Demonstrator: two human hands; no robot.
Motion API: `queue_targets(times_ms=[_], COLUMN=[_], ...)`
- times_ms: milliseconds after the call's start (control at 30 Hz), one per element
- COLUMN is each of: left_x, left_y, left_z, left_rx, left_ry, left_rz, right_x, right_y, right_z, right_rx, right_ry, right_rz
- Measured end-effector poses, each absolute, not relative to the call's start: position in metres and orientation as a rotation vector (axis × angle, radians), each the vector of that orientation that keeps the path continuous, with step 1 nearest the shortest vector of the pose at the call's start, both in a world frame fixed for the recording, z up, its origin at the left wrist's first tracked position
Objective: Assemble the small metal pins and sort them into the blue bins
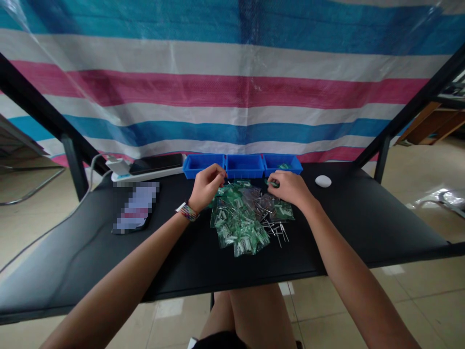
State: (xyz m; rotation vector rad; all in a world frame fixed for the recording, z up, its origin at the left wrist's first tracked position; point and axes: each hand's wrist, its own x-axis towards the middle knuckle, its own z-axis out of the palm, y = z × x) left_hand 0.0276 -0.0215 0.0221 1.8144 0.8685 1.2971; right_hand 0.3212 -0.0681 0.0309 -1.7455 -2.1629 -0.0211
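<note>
A heap of small clear bags with green printing [240, 218] lies in the middle of the black table. Loose thin metal pins [279, 230] spill from its right side. At the heap's upper left, my left hand [208, 188] is closed in a pinch; whatever its fingertips hold is too small to make out. My right hand [290, 188] is above the heap's right edge, its fingers closed on a small green bag [273, 184]. Just behind the hands stand three blue bins: the left bin [204, 173], the middle bin [244, 173] and the right bin [295, 170], where something green shows.
A phone [136, 208] lies at left on the table [290, 261]. Behind it, a white power strip [156, 175] carries a plug and a dark phone [157, 164]. A white oval object [323, 181] sits to the right. Striped sheeting [232, 92] hangs behind.
</note>
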Motion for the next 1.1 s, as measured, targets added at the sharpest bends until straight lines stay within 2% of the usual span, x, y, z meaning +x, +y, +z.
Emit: queue_targets(times_ms=[100,300,433,567,1100], left_x=[0.029,0.037,0.041,0.043,0.044], left_y=[-0.028,-0.039,-0.042,-0.042,-0.04], left_z=[0.018,0.018,0.019,0.018,0.019], left_rx=[1.837,1.972,1.986,1.903,1.8], left_ry=[0.89,0.867,0.845,0.805,0.721], left_rz=[1.303,1.276,1.198,1.207,1.124], right_x=[0.318,0.288,0.262,0.252,0.258], right_y=[-0.064,-0.06,-0.073,-0.079,-0.076], right_z=[0.026,0.015,0.018,0.017,0.016], right_rx=[-1.593,-1.078,-0.967,-0.941,-0.971], right_ry=[-2.011,-1.361,-1.217,-1.173,-1.164], right_rz=[0.041,0.938,1.23,1.299,1.162])
